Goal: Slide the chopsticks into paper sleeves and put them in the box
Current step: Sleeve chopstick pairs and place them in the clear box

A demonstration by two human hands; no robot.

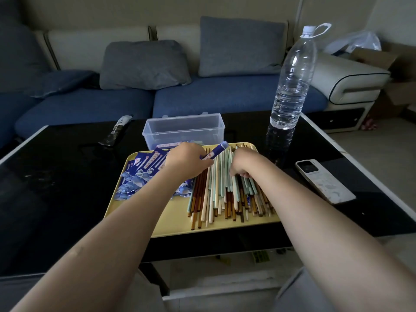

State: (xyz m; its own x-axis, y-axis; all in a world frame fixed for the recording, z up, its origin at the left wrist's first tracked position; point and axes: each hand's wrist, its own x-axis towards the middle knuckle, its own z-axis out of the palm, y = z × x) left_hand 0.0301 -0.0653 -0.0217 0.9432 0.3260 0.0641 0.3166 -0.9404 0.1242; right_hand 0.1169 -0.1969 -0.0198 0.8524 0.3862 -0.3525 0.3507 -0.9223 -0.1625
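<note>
Yellow tray (171, 224) carries one heap of loose chopsticks (225, 194) and one pile of sleeves (144, 172). Left hand (186, 161) grips one blue sleeve (215, 152); right hand (244, 163) curls its fingers onto the heap. One clear box (183, 129) stands behind the tray.

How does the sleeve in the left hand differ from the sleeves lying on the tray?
The held sleeve is lifted and tilted in the left hand; the loose sleeves lie flat in an overlapping pile. The held one looks rounded, the loose ones flat. Both share a blue printed pattern and sit over the yellow tray.
</note>
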